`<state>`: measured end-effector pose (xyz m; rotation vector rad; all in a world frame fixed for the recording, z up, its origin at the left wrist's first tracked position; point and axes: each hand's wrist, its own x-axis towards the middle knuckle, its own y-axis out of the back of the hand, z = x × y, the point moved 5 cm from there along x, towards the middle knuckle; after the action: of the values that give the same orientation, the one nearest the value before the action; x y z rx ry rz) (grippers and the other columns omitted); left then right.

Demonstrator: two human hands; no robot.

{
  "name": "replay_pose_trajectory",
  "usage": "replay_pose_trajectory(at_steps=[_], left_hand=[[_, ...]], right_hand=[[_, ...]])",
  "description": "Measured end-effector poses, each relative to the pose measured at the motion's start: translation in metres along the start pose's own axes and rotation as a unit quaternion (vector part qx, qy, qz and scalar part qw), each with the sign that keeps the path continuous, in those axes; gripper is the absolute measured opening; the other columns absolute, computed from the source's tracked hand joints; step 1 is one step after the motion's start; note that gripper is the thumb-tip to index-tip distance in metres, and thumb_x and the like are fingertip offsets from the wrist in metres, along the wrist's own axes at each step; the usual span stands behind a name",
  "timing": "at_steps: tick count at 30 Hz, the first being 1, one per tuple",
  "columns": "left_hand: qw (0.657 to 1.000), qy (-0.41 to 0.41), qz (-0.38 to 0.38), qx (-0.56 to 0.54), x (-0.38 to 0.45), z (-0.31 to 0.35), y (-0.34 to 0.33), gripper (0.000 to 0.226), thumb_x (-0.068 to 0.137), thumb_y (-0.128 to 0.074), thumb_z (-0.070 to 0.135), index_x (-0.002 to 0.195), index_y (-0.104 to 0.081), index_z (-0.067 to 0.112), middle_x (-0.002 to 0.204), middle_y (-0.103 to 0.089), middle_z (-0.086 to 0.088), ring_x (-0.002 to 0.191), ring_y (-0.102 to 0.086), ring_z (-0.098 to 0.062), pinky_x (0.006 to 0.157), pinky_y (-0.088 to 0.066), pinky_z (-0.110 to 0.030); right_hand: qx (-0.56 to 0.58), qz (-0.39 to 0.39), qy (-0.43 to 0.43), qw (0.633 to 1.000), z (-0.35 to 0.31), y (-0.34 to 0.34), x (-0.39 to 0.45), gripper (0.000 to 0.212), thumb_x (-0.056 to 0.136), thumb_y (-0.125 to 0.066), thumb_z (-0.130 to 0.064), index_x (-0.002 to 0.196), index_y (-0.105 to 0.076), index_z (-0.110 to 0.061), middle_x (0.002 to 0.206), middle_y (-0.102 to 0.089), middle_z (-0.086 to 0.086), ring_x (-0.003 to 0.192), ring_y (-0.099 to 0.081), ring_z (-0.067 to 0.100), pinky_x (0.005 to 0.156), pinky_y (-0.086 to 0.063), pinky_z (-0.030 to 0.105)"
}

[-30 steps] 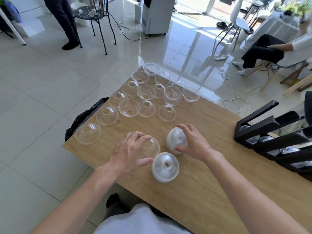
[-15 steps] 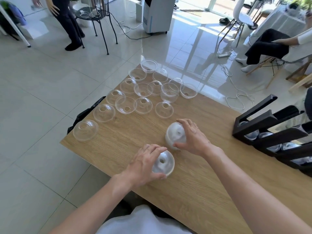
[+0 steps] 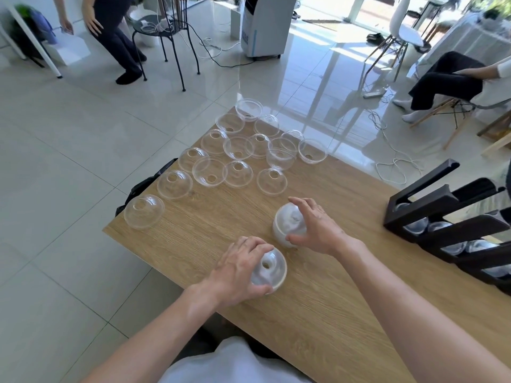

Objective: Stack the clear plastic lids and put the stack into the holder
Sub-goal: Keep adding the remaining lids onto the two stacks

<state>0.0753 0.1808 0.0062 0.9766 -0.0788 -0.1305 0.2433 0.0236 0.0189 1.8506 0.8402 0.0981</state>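
- So the black holder point(image 3: 453, 225) sits at the right edge of the table point(image 3: 318, 313), and I can see a few clear domes already tucked between its slats.
- My left hand point(image 3: 240, 272) is curled over the near stack point(image 3: 269, 269), thumb on the near side, fingers wrapped round the far side, so it's got a proper grip on it. The stack rests on the wood.
- My right hand point(image 3: 318, 226) is half open, cupped against the far stack point(image 3: 289, 225), thumb low, fingers spread over the top. It touches the stack; can't tell if it's actually squeezing.
- Both stacks look milky white from all the layers, with a hole at the top of the near one.
- Loose lids point(image 3: 237, 156) are spread over the far left corner of the table, some dome-up, some flipped, well apart from the holder.
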Motion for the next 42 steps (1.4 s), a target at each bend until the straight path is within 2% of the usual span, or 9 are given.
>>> replay_pose_trajectory(at_steps=[5, 12, 16, 22, 27, 31, 35, 38, 42], left_hand=[[1.0, -0.001, -0.008, 0.008, 0.003, 0.0, -0.003, 0.083, 0.074, -0.073, 0.06, 0.145, -0.04, 0.031, 0.138, -0.041, 0.013, 0.13, -0.036, -0.01, 0.112, -0.036, -0.033], [1.0, -0.005, -0.01, 0.019, 0.004, -0.001, -0.002, 0.083, 0.074, -0.073, 0.06, 0.145, -0.04, 0.031, 0.138, -0.041, 0.014, 0.129, -0.036, -0.009, 0.111, -0.036, -0.032], [1.0, -0.006, -0.013, 0.017, 0.005, -0.001, -0.001, 0.084, 0.075, -0.074, 0.059, 0.147, -0.04, 0.029, 0.14, -0.041, 0.012, 0.13, -0.036, -0.01, 0.113, -0.035, -0.032], [0.999, -0.005, -0.027, 0.019, 0.006, -0.002, 0.0, 0.086, 0.076, -0.073, 0.06, 0.149, -0.037, 0.03, 0.141, -0.039, 0.012, 0.131, -0.034, -0.011, 0.114, -0.033, -0.034], [0.999, -0.004, -0.039, 0.022, 0.007, -0.005, 0.001, 0.092, 0.075, -0.073, 0.064, 0.151, -0.031, 0.032, 0.143, -0.037, 0.013, 0.132, -0.033, -0.01, 0.114, -0.032, -0.033], [0.999, -0.008, -0.044, 0.026, 0.008, -0.007, 0.001, 0.09, 0.075, -0.072, 0.066, 0.15, -0.034, 0.033, 0.141, -0.037, 0.014, 0.131, -0.033, -0.01, 0.114, -0.032, -0.032], [0.999, -0.014, -0.046, 0.021, 0.009, -0.009, 0.0, 0.091, 0.073, -0.071, 0.068, 0.148, -0.035, 0.032, 0.14, -0.038, 0.014, 0.13, -0.034, -0.01, 0.113, -0.033, -0.032], [0.998, -0.012, -0.045, 0.029, 0.011, -0.01, -0.001, 0.093, 0.07, -0.069, 0.072, 0.148, -0.037, 0.033, 0.139, -0.039, 0.015, 0.128, -0.035, -0.009, 0.11, -0.033, -0.03], [0.998, -0.013, -0.049, 0.025, 0.011, -0.011, 0.0, 0.094, 0.069, -0.067, 0.074, 0.148, -0.036, 0.033, 0.139, -0.039, 0.015, 0.128, -0.035, -0.009, 0.11, -0.034, -0.031]], right_hand=[[0.049, -0.002, -0.034, 0.998, 0.01, -0.002, 0.001, 0.102, 0.074, -0.077, -0.04, 0.158, -0.02, -0.034, 0.153, -0.031, -0.001, 0.138, -0.036, 0.023, 0.111, -0.04, 0.041], [0.096, -0.001, -0.056, 0.994, 0.022, -0.003, 0.002, 0.099, 0.071, -0.075, -0.043, 0.155, -0.023, -0.037, 0.147, -0.035, -0.004, 0.132, -0.044, 0.018, 0.099, -0.037, 0.028], [0.089, 0.002, -0.051, 0.995, 0.024, -0.002, 0.002, 0.101, 0.07, -0.074, -0.047, 0.156, -0.021, -0.036, 0.145, -0.034, -0.007, 0.132, -0.043, 0.016, 0.101, -0.036, 0.028], [0.079, 0.021, -0.027, 0.996, 0.019, 0.0, 0.004, 0.101, 0.07, -0.073, -0.053, 0.153, -0.017, -0.046, 0.14, -0.03, -0.012, 0.126, -0.043, 0.015, 0.097, -0.04, 0.03], [0.092, 0.019, -0.028, 0.995, 0.026, -0.008, -0.001, 0.099, 0.073, -0.077, -0.054, 0.153, -0.019, -0.047, 0.146, -0.032, -0.013, 0.131, -0.046, 0.016, 0.106, -0.042, 0.035], [0.101, 0.033, -0.016, 0.994, 0.026, -0.007, 0.0, 0.1, 0.071, -0.077, -0.062, 0.153, -0.021, -0.046, 0.147, -0.034, -0.014, 0.132, -0.046, 0.012, 0.11, -0.041, 0.037], [0.112, 0.047, -0.007, 0.993, 0.025, -0.006, -0.002, 0.1, 0.072, -0.077, -0.063, 0.153, -0.023, -0.042, 0.145, -0.035, -0.015, 0.133, -0.043, 0.007, 0.111, -0.038, 0.034], [0.11, 0.044, -0.011, 0.993, 0.026, -0.008, -0.003, 0.099, 0.075, -0.08, -0.058, 0.154, -0.024, -0.039, 0.148, -0.037, -0.011, 0.137, -0.041, 0.009, 0.113, -0.037, 0.035], [0.102, 0.031, -0.019, 0.994, 0.025, -0.009, -0.003, 0.099, 0.075, -0.08, -0.06, 0.154, -0.023, -0.041, 0.149, -0.036, -0.01, 0.137, -0.041, 0.011, 0.109, -0.033, 0.029]])
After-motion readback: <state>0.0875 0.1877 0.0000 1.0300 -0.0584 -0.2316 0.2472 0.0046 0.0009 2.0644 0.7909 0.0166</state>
